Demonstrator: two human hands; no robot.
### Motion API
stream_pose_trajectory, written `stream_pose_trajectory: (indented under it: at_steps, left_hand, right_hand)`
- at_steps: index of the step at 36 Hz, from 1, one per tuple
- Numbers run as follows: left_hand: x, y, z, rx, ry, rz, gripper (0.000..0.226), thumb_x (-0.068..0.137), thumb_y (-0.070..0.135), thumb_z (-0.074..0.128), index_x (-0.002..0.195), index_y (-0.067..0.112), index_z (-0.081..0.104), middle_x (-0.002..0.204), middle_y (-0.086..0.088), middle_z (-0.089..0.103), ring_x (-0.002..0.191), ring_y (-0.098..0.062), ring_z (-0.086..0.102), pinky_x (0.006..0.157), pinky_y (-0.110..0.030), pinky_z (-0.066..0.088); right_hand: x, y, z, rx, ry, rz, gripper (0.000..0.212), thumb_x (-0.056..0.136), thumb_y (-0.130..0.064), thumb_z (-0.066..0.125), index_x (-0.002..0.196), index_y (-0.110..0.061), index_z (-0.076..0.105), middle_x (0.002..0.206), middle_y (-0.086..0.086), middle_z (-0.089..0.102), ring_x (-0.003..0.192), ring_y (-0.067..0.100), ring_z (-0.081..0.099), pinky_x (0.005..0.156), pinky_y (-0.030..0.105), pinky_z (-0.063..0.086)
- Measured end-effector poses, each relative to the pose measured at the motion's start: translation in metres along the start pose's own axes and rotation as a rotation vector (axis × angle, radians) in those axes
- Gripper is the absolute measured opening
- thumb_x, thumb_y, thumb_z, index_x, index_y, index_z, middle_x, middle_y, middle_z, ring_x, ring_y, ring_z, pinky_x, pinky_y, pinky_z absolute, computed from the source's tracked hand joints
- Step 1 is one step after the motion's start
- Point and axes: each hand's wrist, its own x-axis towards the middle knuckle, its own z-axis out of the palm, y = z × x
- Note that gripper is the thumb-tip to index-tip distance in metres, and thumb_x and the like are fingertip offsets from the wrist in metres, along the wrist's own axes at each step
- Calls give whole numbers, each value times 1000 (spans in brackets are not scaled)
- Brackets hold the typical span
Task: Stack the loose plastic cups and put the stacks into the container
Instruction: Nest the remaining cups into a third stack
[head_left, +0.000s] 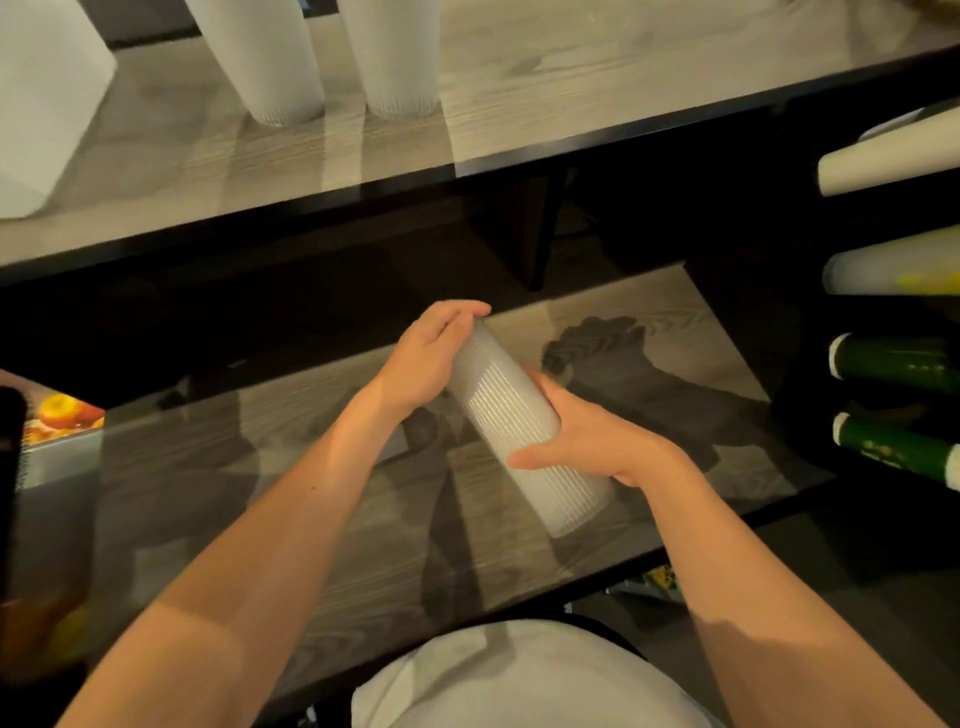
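A long, tapered stack of translucent white ribbed plastic cups (511, 423) is held tilted in the air above the lower glass-topped wooden shelf (363, 519), narrow end up and away, wide end down toward the person. The left hand (423, 358) is cupped over the narrow upper end, palm and fingers pressed against it. The right hand (587, 439) is wrapped around the middle of the stack, thumb across the near side, fingers behind. Both hands are therefore closed on the same stack, and neither is free. Judged from this, the step in hand is compacting: the cups are being pushed together lengthwise so that they nest fully. Two further white ribbed cup stacks (260, 57) stand upright on the upper glass-topped surface (571, 93), beside a white rounded-corner plastic container (47, 104) at the far left, only partly in view. That is probably the container meant, though this cannot be confirmed. The next move would call for keeping pressure on both ends while lifting the stack clear of the upper surface's dark edge, then carrying it leftward to the container without letting the cups slide apart.
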Motion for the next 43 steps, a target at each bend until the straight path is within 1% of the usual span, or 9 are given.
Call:
stream_pose_trajectory:
  at_steps: [4, 7, 9, 12, 14, 19, 24, 37, 43]
  left_hand:
    - [-13, -7, 15, -96, -207, -54, 42, 104, 40, 32, 138, 24, 51, 142, 4, 49, 131, -5, 44, 112, -22, 30]
    - [-19, -19, 24, -69, 79, -110, 32, 106, 25, 36, 136, 23, 47, 135, 3, 52, 127, -10, 47, 109, -26, 34]
    - [-17, -33, 24, 262, 203, -113, 29, 98, 15, 49, 127, 17, 51, 127, -1, 54, 124, -18, 49, 109, -31, 35]
    - [-15, -56, 26, 879, -99, -114, 37, 91, 16, 54, 128, 20, 55, 124, -3, 63, 126, -19, 52, 122, -40, 3]
    - [-14, -64, 28, 1032, -153, -110, 36, 92, 15, 50, 126, 26, 58, 121, 2, 68, 122, -13, 57, 122, -41, -6]
    - [-15, -59, 28, 586, 132, 5, 37, 100, 12, 44, 132, 25, 57, 127, 1, 63, 127, -18, 51, 120, -38, 17]
    - [-23, -25, 12, -106, 138, -161, 60, 95, 45, 58, 148, 34, 32, 151, 6, 32, 138, -15, 35, 109, -32, 37]
    - [-39, -8, -2, 344, 518, -98, 66, 95, 45, 55, 151, 20, 29, 130, -2, 30, 123, -18, 32, 103, -27, 28]
    - [-54, -12, -1, 387, 103, 17, 63, 90, 63, 28, 138, 29, 51, 115, 8, 43, 119, -15, 45, 110, -44, 30]
  right_hand:
    - [-3, 12, 6, -10, 37, 80, 109, 82, -24, 82, 157, -47, 5, 131, -13, 49, 108, 0, 53, 83, 22, 45]
    - [-6, 23, 10, 1, 112, 142, 111, 80, -30, 82, 160, -41, 6, 141, -7, 49, 119, 12, 54, 96, 30, 45]
    - [-7, 28, 10, 22, 147, 164, 110, 80, -29, 82, 160, -41, 7, 137, -8, 51, 118, 13, 54, 97, 31, 46]
    - [-7, 33, 8, 42, 161, 182, 110, 78, -28, 83, 159, -41, 9, 131, -9, 54, 113, 12, 58, 97, 34, 50]
    - [-8, 34, 6, 56, 162, 179, 109, 79, -26, 84, 158, -43, 10, 128, -10, 56, 110, 11, 60, 94, 34, 52]
    - [-12, 32, 1, 88, 158, 164, 107, 80, -19, 83, 157, -42, 13, 121, -15, 58, 106, 7, 61, 79, 26, 50]
    - [-12, 30, -4, 110, 160, 153, 110, 82, -20, 82, 158, -43, 7, 118, -18, 55, 104, 4, 58, 77, 23, 47]
    - [-1, 10, 7, -9, 11, 75, 103, 79, -27, 83, 153, -50, 16, 129, -17, 53, 116, 8, 55, 106, 42, 45]
    - [-1, 3, 15, -111, -80, 73, 109, 79, -29, 84, 157, -46, 10, 135, -16, 46, 121, 10, 51, 100, 33, 43]
